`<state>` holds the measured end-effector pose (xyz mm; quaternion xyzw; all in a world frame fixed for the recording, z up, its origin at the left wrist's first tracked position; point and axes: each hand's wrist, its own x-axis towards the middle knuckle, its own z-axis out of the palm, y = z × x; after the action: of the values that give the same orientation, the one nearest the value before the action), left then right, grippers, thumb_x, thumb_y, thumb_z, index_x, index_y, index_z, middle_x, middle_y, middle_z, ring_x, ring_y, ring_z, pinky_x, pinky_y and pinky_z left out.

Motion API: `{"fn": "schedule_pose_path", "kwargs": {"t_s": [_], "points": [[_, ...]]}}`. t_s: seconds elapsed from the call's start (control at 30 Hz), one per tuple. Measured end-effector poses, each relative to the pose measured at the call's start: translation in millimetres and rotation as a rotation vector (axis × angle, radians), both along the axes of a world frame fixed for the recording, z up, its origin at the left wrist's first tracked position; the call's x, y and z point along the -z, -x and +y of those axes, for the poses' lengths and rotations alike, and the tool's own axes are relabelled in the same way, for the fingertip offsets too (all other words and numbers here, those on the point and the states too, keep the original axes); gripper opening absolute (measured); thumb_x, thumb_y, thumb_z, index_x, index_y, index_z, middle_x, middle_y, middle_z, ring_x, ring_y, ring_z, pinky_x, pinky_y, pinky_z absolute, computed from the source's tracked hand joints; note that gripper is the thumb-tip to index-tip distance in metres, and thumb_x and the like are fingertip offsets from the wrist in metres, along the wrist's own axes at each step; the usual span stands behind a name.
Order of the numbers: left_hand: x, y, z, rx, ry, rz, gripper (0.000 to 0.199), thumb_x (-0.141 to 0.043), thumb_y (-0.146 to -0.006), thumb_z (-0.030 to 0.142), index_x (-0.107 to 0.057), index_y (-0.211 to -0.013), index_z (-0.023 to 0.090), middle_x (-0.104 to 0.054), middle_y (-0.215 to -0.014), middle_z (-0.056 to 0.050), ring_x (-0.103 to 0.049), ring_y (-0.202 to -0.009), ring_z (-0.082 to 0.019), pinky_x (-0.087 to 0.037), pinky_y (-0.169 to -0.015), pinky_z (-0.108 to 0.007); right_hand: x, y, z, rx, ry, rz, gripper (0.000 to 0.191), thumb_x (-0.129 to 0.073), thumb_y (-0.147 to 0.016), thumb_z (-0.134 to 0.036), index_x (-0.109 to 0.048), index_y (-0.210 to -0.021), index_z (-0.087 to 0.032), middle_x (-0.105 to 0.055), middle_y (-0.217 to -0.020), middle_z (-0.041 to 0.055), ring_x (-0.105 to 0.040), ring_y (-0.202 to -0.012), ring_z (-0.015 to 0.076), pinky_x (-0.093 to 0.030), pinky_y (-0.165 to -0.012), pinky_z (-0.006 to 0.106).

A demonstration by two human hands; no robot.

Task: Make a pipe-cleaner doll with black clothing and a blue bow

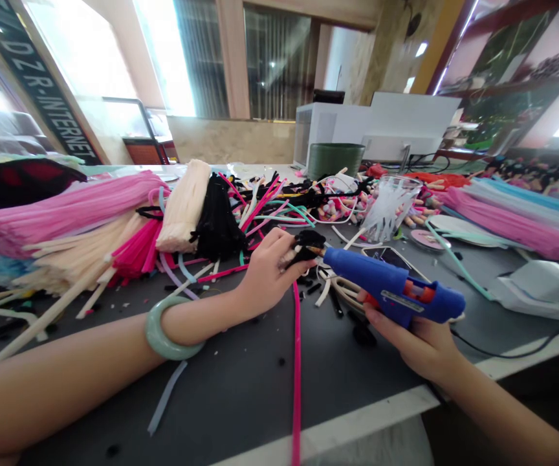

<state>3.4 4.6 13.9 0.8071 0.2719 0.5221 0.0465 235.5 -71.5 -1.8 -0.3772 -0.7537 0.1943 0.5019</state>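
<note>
In the head view, the left hand [272, 272] is closed in a pinch around a small black chenille piece [303, 247], with the fingertips curled over it and a jade bangle [173, 338] on the wrist. The right hand [413, 343] is wrapped firmly around the grip of a blue hot glue gun [393, 286], which it holds level, its nozzle touching or just beside the black piece. The work in hand is this meeting of nozzle and piece, though the fingers and the gun's tip crowd the spot, so whether any glue is there I cannot tell. Both hands are over a grey tabletop [241, 404] strewn with offcuts. Beyond the left hand lie bundles of pink pipe cleaners [61, 212], cream pipe cleaners [182, 206] and black pipe cleaners [216, 217]. Past the gun are a smartphone [390, 257] and a clear plastic cup [391, 207] of glue sticks, with a heap of small finished pieces [328, 207] behind. A loose pink pipe cleaner [297, 369] runs down over the table's near edge.
</note>
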Motion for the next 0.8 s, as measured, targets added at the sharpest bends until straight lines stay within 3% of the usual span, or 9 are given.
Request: {"fn": "schedule_pose_path", "kwargs": {"t_s": [0.43,0.8], "points": [[-0.4,0.3,0.6,-0.009,-0.012,0.013,0.022,-0.062,-0.084,0.027,-0.045,-0.076,0.018,-0.042,-0.076,0.0,-0.043,-0.072,-0.013,-0.036,-0.064,-0.026,-2.8,0.8,-0.3,-0.003,-0.029,-0.014,0.018,-0.064,-0.078,-0.014,-0.067,-0.092,-0.024,-0.072,-0.081,0.0005,-0.069,-0.07,0.0166,-0.056,-0.065,0.022],[-0.6,-0.3,0.0,-0.008,-0.015,0.014,0.023,-0.062,-0.085,0.027,-0.044,-0.075,0.018,-0.041,-0.076,0.001,-0.043,-0.072,-0.013,-0.035,-0.064,-0.026,0.2,-0.5,0.8,-0.006,0.011,0.011,0.017,-0.064,-0.08,-0.017,-0.067,-0.094,-0.025,-0.073,-0.084,0.0007,-0.07,-0.073,0.0172,-0.057,-0.066,0.023]]}}
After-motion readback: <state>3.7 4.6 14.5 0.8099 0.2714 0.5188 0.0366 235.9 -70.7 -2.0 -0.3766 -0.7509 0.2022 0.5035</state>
